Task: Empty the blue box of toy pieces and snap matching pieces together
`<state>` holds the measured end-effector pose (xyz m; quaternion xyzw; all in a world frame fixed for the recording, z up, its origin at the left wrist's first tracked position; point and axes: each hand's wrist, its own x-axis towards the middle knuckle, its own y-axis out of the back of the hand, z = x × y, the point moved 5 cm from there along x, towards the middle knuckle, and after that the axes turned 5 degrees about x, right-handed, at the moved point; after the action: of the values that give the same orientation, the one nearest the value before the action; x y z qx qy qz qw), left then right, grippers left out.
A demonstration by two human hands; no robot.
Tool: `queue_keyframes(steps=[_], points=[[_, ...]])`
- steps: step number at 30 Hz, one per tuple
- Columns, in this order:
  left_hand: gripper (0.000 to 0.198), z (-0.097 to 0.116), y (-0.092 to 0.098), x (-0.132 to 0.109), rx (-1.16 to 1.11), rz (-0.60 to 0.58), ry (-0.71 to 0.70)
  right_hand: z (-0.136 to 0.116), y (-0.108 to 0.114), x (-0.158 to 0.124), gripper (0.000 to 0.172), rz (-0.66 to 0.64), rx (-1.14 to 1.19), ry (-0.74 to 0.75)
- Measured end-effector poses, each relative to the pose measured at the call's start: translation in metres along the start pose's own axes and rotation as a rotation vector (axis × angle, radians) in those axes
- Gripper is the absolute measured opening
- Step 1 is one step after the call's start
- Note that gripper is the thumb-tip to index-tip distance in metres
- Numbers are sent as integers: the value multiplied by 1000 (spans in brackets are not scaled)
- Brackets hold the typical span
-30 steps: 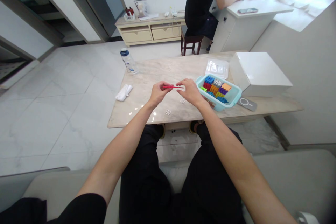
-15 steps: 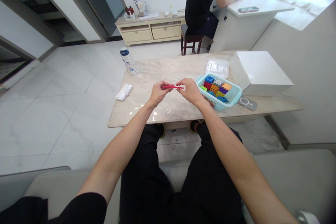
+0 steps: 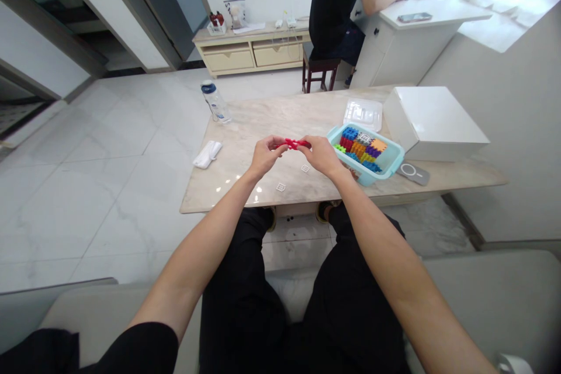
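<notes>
Both hands hold one flat red plastic piece above the marble table. My left hand pinches its left end. Its right end is pinched by my right hand. The piece shows a notched edge and lies roughly level between the fingertips. Just right of my right hand stands a light-blue box filled with several coloured notched pieces. Two small white square pieces lie on the table under the hands.
A clear lid and a big white box sit behind the blue box. A grey round-marked pad lies at the right. A water bottle and a white folded cloth are at the left. Another person sits at a far white desk.
The red piece has tilted from edge-on, like a thin stick, to showing more of its notched face. Both hands have closed in a little around it.
</notes>
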<state>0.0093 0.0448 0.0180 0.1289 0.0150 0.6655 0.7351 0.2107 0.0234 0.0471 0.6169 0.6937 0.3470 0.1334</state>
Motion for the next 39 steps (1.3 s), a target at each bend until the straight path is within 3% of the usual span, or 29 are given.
queue_keyframes(steps=[11,19,23,29,35,39], points=[[31,-7,3,5,21,5,22,1,-5,3,26,-40,93,-55],[30,-25,33,5,-20,98,138,31,30,7,29,242,231,-197],[31,-30,44,1,-136,175,274,42,31,7,33,256,230,-216],[30,-22,19,-3,-230,97,417,29,6,12,33,180,391,-180],[42,-6,-12,-4,-275,62,345,16,-5,14,37,113,544,-198],[45,-6,-14,-4,-144,82,305,11,-3,7,37,108,396,-192]])
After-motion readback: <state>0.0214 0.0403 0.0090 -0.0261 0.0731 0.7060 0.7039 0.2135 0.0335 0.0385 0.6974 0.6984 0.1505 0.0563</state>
